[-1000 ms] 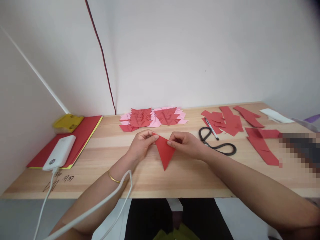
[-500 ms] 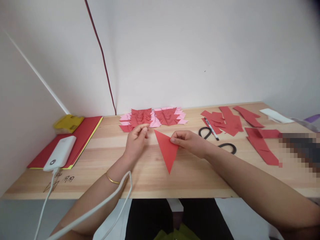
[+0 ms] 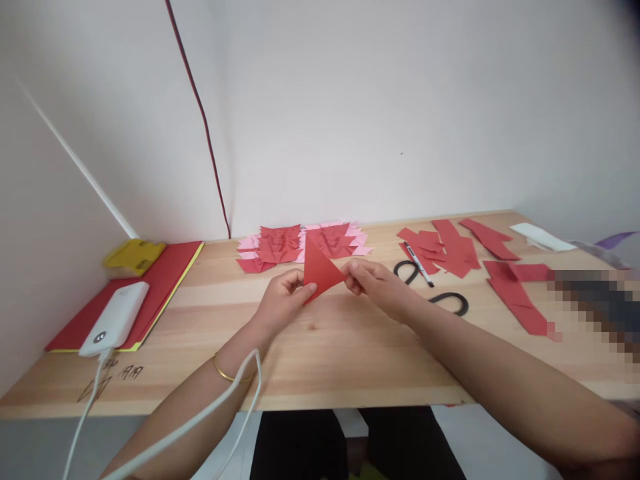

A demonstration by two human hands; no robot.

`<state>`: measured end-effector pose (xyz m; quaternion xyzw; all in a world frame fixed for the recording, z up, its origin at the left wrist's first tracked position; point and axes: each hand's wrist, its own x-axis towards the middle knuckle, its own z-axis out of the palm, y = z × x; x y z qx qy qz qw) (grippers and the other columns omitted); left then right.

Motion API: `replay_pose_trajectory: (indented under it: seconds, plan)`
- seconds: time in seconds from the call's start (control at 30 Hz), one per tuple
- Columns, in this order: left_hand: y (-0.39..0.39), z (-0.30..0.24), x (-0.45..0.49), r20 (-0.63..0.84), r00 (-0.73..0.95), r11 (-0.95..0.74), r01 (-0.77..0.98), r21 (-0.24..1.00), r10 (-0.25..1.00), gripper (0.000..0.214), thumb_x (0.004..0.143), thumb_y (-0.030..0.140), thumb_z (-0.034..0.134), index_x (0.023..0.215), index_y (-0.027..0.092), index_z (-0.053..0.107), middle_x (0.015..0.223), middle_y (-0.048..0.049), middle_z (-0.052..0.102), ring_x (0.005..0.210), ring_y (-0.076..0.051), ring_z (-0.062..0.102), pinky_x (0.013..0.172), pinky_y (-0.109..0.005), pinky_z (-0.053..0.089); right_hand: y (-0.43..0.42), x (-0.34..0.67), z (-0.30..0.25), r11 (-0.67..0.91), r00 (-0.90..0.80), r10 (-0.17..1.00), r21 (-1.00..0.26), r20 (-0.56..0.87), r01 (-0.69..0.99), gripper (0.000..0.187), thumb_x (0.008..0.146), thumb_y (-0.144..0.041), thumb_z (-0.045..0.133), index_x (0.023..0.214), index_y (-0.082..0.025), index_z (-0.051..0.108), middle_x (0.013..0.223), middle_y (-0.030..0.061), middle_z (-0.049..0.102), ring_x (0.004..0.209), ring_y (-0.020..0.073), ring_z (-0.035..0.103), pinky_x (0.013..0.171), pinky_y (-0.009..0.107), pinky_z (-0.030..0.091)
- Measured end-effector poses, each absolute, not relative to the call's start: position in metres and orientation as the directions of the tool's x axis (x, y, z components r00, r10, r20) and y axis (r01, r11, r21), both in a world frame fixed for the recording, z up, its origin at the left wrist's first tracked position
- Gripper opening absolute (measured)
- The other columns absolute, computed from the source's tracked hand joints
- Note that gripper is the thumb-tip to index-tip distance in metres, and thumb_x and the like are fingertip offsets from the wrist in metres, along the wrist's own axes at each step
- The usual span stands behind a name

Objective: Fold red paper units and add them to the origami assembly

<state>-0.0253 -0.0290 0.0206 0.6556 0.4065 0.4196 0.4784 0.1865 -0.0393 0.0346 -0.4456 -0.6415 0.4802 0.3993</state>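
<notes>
Paper triangle (image 3: 319,268), red and plain-faced, was held between both hands, raised off the table (image 3: 310,383). Its upper point overlapped, in the view, the folded red and pink pieces (image 3: 280,244) near the wall (image 3: 325,120). The left hand (image 3: 281,300) pinched the lower left part, thumb flat on the near face and fingers behind. The right hand (image 3: 373,283) pinched the right-hand corner between the tips of thumb and forefinger. The layer count could not be read from this angle; the piece was probably folded, but a single sheet was not ruled out.

Handling: the piece was judged very light, so that fingertip force sufficed for support. The upper point stood free without visible sag, which indicated fair stiffness. The face looked matt and was rated unlikely to slip under dry fingertips. The principal weakness was creasing: firm pressure away from an edge was liable to leave a lasting mark. The corners were rated most fragile, since a tight pinch there could bend the tip.

Grip points: the preferred hold was along a straight edge, near a corner, thumb and forefinger on opposite faces. The right grip, on the corner itself, called for lighter pressure. The scissors (image 3: 450,295) and pen (image 3: 419,265) lay near the right hand, apart from the triangle.
</notes>
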Motion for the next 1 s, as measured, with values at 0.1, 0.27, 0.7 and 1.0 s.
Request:
replay_pose_trajectory:
  seconds: [0.1,0.27,0.7,1.0]
  plan:
    - [-0.027,0.015,-0.025,0.071,0.329,-0.078,0.009,0.997,0.942,0.021,0.074,0.033,0.067,0.083,0.015,0.065,0.083,-0.0043,0.066,0.07,-0.014,0.057,0.066,-0.025,0.043,-0.041,0.184,0.037,0.263,-0.274,0.944,-0.924,0.186,0.277,0.031,0.083,-0.047,0.051,0.075,-0.018,0.055,0.071,-0.0001,0.051,0.063,0.011,0.043,0.059,0.025,0.036]
    - [-0.03,0.017,-0.02,-0.022,0.426,0.054,-0.063,0.997,0.905,0.026,0.069,0.031,0.072,0.088,0.014,0.068,0.086,-0.0062,0.068,0.078,-0.017,0.06,0.073,-0.028,0.045,-0.043,0.184,0.034,0.32,-0.284,0.931,-0.889,0.23,0.328,0.023,0.084,-0.037,0.052,0.072,-0.017,0.056,0.069,-0.0007,0.05,0.062,0.0105,0.041,0.058,0.024,0.034]
    - [-0.031,0.027,-0.018,0.035,0.152,0.0,-0.224,0.975,0.988,0.022,0.068,0.028,0.072,0.061,0.014,0.056,0.061,0.0019,0.057,0.058,-0.008,0.05,0.06,-0.022,0.041,-0.047,0.184,0.035,0.22,-0.456,0.889,-0.916,0.047,0.336,0.03,0.081,-0.043,0.051,0.066,-0.018,0.048,0.06,-0.0036,0.04,0.055,0.0086,0.034,0.051,0.023,0.027]
    - [-0.027,0.031,-0.022,0.075,0.052,-0.059,-0.269,0.961,0.996,0.013,0.066,0.024,0.072,0.065,0.016,0.061,0.057,0.0049,0.052,0.054,-0.005,0.044,0.056,-0.019,0.037,-0.045,0.186,0.034,0.205,-0.482,0.876,-0.925,0.028,0.319,0.029,0.083,-0.042,0.051,0.068,-0.017,0.048,0.063,-0.0031,0.041,0.057,0.0086,0.035,0.052,0.023,0.027]
